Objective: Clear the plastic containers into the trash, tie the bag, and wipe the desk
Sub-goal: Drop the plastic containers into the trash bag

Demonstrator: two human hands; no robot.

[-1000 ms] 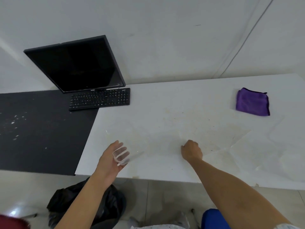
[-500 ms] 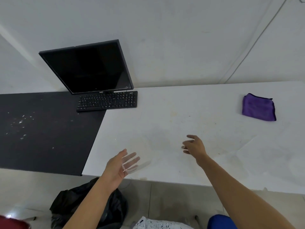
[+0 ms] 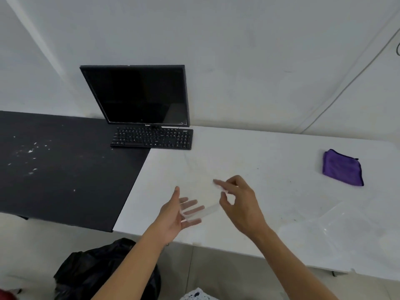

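My right hand (image 3: 240, 204) has swung in from the middle of the white desk (image 3: 281, 152) and now sits just beside my left hand (image 3: 173, 219); 1 second ago they were well apart. My left fingers, curled round the clear plastic container (image 3: 201, 212) back then, have spread flat.

Head view: my left palm faces up over the near desk edge, fingers straight and loose, with the container lying across them and sticking out toward my right hand. On my right hand the index finger points left, while the thumb and another finger curl into a ring right at the container's far end. I cannot tell whether they pinch it or only hover.

Under my left forearm, on the floor, is the black trash bag (image 3: 104, 271), partly covered by that arm. More clear plastic (image 3: 337, 226) lies on the desk to my right, too faint to count. The purple cloth (image 3: 342, 167) sits folded further back on the right. A dark monitor (image 3: 140, 94) and 1 black keyboard (image 3: 153, 138) stand at the wall, where a black tabletop (image 3: 54, 165) meets the white desk.
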